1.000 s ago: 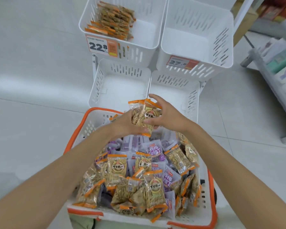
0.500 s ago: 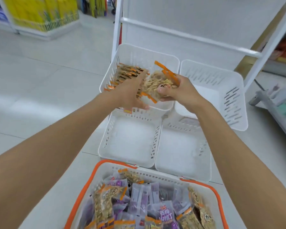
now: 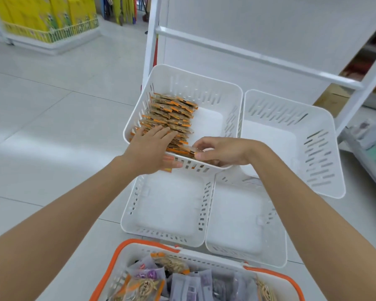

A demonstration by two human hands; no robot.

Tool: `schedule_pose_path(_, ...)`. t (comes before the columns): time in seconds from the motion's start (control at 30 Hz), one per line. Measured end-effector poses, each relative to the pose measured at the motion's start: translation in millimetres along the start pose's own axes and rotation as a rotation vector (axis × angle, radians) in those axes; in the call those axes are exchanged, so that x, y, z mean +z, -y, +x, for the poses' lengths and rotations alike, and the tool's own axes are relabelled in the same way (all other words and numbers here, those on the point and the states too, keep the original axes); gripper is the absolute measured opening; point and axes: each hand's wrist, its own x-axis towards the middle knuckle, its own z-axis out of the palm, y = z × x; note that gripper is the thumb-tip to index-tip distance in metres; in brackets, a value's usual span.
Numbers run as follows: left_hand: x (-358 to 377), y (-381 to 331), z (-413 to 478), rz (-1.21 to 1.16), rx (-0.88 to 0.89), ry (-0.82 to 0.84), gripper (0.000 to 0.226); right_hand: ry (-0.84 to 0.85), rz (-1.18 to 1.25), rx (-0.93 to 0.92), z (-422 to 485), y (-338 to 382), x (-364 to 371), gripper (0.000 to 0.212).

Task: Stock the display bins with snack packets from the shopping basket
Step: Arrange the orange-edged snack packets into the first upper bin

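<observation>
A person's two bare hands work at the upper left bin [image 3: 195, 76] of a white display rack [image 3: 258, 55] in a shop aisle. The left hand [image 3: 149, 148] lies flat, fingers straight, on the near end of a row of orange-edged packets [image 3: 172, 115] standing on edge along the bin's left side, with its thumb outside the front wall. The right hand [image 3: 224, 152], fingers curled, pinches a snack packet [image 3: 188, 151] at the near end of that row, just inside the bin's front wall. The upper right bin [image 3: 326, 118] sits beside it, with two lower bins [image 3: 130, 205] on the tier below. The orange-rimmed shopping basket [image 3: 117, 255] stands at the bottom edge, holding purple packets [image 3: 191, 283] and orange ones. Yellow boxes [image 3: 46, 16] line a far shelf.
</observation>
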Motion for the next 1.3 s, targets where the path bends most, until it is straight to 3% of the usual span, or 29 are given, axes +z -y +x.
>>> schedule_pose_path(0.23, -1, 1, -2, -0.007, 0.012, -0.02, 0.096, -0.046, 0.048, 0.044, 6, 1, 7, 0.039)
schedule_pose_path(0.37, 0, 1, -2, -0.01, 0.019, -0.017, 0.097, -0.012, -0.048, 0.007, 9, 3, 12, 0.059)
schedule_pose_path(0.6, -3, 0, -1, -0.008, 0.005, 0.012, 0.097, -0.128, -0.079, -0.045, 12, -5, 11, 0.031)
schedule_pose_path(0.7, -10, -8, -6, -0.085, 0.0, -0.046, 0.094, -0.371, 0.017, -0.188, 2, -7, 19, 0.026)
schedule_pose_path(0.8, -18, -33, -24, -0.147, 0.049, -0.222, 0.072, -0.688, 0.15, -0.346, -25, -16, 41, 0.02)
schedule_pose_path(0.87, -14, -56, -45, -0.252, 0.074, -0.245, 0.058, -0.792, 0.147, -0.394, -48, -29, 67, 0.022)
schedule_pose_path(0.97, 9, -84, -89, -0.352, 0.04, -0.184, 0.05, -0.599, 0.058, -0.343, -78, -69, 112, 0.02)
schedule_pose_path(1.1, 57, -109, -152, -0.502, -0.031, -0.028, 0.047, -0.238, -0.137, -0.067, -113, -152, 171, 0.016)
schedule_pose_path(1.23, 98, -132, -201, -0.677, -0.1, 0.175, 0.044, -0.158, -0.077, 0.039, -145, -205, 228, 0.026)
schedule_pose_path(1.3, 111, -142, -216, -0.752, -0.142, 0.232, 0.042, -0.112, -0.111, 0.051, -146, -217, 258, 0.043)
